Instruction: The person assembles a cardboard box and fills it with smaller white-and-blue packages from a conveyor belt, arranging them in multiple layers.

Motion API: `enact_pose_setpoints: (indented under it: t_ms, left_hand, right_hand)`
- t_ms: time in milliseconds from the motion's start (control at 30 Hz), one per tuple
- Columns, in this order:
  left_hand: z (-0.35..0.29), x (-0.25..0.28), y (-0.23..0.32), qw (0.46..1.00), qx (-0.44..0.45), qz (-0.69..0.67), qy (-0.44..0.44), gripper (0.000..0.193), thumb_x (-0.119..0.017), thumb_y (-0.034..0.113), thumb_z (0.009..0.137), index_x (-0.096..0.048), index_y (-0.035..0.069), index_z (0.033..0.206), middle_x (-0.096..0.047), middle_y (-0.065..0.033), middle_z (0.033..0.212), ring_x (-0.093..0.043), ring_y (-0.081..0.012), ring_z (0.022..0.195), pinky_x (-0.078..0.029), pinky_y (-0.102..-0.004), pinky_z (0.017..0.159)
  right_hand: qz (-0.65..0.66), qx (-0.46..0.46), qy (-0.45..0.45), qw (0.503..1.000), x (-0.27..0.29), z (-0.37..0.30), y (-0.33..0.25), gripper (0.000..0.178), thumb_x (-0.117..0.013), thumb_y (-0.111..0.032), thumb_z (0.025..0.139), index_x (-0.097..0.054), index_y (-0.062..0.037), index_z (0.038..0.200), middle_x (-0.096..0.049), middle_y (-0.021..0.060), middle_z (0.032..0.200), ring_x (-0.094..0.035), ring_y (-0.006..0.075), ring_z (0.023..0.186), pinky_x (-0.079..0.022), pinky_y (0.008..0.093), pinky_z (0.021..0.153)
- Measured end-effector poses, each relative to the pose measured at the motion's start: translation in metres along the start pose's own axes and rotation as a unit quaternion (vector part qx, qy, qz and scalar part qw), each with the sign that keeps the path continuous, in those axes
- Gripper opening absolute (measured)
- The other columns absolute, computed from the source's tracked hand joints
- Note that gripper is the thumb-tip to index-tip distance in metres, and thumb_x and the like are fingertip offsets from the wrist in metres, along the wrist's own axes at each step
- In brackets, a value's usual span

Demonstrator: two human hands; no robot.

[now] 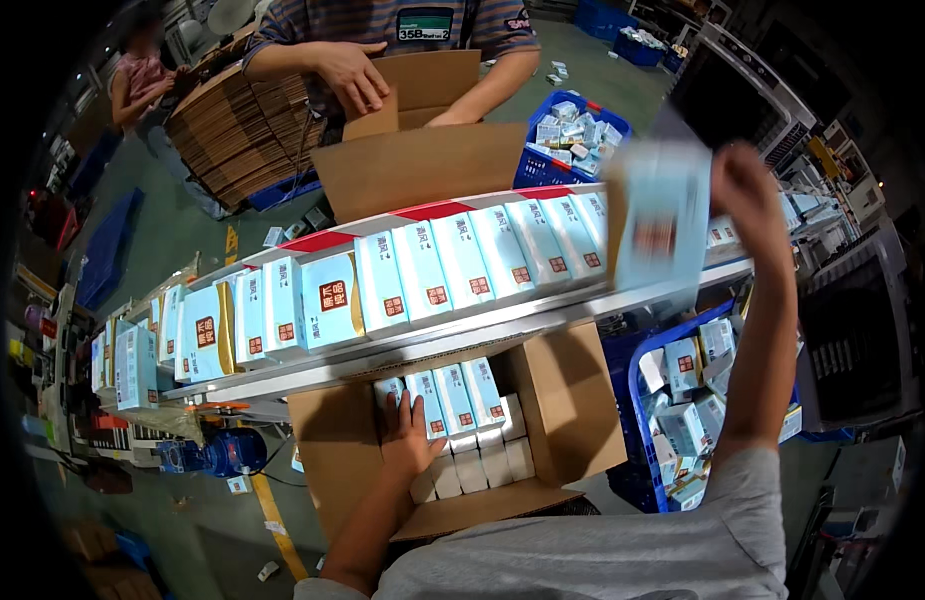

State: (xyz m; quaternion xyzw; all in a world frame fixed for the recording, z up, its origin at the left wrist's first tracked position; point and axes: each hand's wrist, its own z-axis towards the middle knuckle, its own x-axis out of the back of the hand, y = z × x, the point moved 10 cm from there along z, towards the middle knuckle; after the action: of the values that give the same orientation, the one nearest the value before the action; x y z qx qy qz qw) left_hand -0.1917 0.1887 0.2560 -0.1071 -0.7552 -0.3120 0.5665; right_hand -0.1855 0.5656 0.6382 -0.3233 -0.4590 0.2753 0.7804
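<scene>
An open cardboard carton (pixel 572 405) stands in front of me, holding rows of tissue packs. Several light-blue packs (pixel 450 398) lie on top at its far side, and white pack ends show nearer to me. My left hand (pixel 407 432) rests with spread fingers on the leftmost packs inside. Raised at the right above the conveyor, my right hand (pixel 744 190) grips a light-blue tissue pack (pixel 667 225) blurred by motion; its fingers are partly hidden. A line of similar packs (pixel 464 262) runs along the conveyor (pixel 272 378), some turned with their broad face up.
Across the conveyor, a person in a striped shirt (pixel 412 25) handles another open carton (pixel 417 170). Blue crates of loose packs stand at the right (pixel 647 465) and far side (pixel 527 165). Stacked flat cardboard (pixel 242 135) and another person (pixel 142 75) are at far left.
</scene>
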Motion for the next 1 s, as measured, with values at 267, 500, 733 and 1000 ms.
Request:
enact_pose_setpoints:
  t_ms: [267,500,733,1000]
  left_hand:
    - [-0.010,0.000,-0.008,0.999,0.014,-0.014,0.048,0.079,-0.070,0.036,0.065,-0.036,0.004,0.129,-0.023,-0.0153,0.138,-0.018,-0.0380,0.128,-0.020,-0.0488,0.103]
    - [-0.008,-0.002,-0.003,0.999,0.026,-0.018,0.023,0.078,-0.068,0.037,0.067,-0.033,0.005,0.130,-0.022,-0.0144,0.139,-0.012,-0.0361,0.130,-0.021,-0.0464,0.103]
    - [-0.008,-0.002,-0.006,0.999,0.026,-0.027,0.011,0.078,-0.067,0.036,0.068,-0.033,0.001,0.129,-0.023,-0.0181,0.138,-0.009,-0.0361,0.131,-0.019,-0.0446,0.105]
    - [-0.009,0.007,0.004,0.999,0.011,-0.036,0.030,0.081,-0.072,0.036,0.061,-0.037,0.001,0.126,-0.026,-0.0219,0.135,-0.025,-0.0410,0.124,-0.020,-0.0538,0.101]
  right_hand:
    - [-0.226,0.161,0.029,0.960,-0.127,-0.052,-0.011,0.014,-0.069,-0.008,0.070,-0.061,-0.0058,0.081,-0.061,0.0105,0.078,-0.061,0.0194,0.073,-0.047,0.0295,0.061]
    - [-0.245,0.055,0.061,0.966,-0.164,-0.048,0.036,0.013,-0.067,-0.014,0.069,-0.063,-0.0060,0.079,-0.063,0.0104,0.077,-0.061,0.0264,0.073,-0.047,0.0337,0.063]
    - [-0.343,-0.140,-0.161,0.915,-0.201,0.004,0.065,0.046,-0.070,-0.026,0.061,-0.059,0.0039,0.094,-0.061,0.0223,0.090,-0.060,0.0318,0.087,-0.047,0.0363,0.076]
    - [-0.378,-0.142,-0.260,0.877,-0.228,-0.004,0.061,0.049,-0.075,-0.026,0.058,-0.058,0.0031,0.094,-0.060,0.0208,0.096,-0.059,0.0316,0.091,-0.047,0.0379,0.080]
